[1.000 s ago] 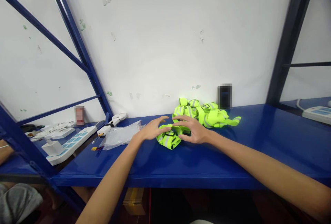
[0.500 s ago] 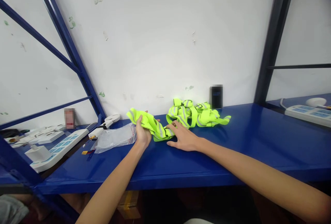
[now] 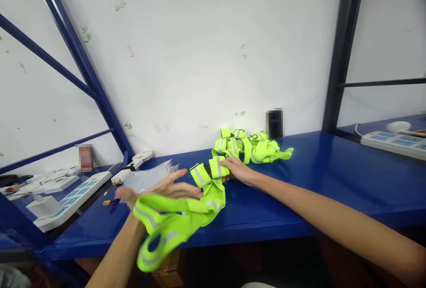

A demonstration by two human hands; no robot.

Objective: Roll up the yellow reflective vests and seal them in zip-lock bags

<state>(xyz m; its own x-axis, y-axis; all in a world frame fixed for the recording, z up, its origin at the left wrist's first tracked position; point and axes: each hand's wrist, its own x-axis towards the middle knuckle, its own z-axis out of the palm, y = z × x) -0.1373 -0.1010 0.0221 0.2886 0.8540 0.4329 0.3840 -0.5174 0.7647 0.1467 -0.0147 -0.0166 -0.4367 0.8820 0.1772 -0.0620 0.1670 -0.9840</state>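
Observation:
A neon yellow reflective strap point(image 3: 199, 210) with silver stripes hangs in loops over the front edge of the blue shelf. My right hand point(image 3: 238, 170) pinches its upper end, where a folded band shows. My left hand point(image 3: 163, 192) has its fingers stretched out and apart; the strap's lower loops drape across its wrist and palm side, slightly blurred. Behind my right hand, a heap of similar reflective straps point(image 3: 248, 146) lies against the wall.
Clear plastic bags point(image 3: 149, 177) and a small white fan point(image 3: 141, 157) lie on the left of the blue shelf point(image 3: 266, 217). A white power strip point(image 3: 76, 199) is beyond the left post. A dark pixelated object point(image 3: 274, 124) leans on the wall.
The strap has come up off the shelf and swung toward me, its loops spreading. My left hand has opened from its grip on it; my right hand has closed on its end.

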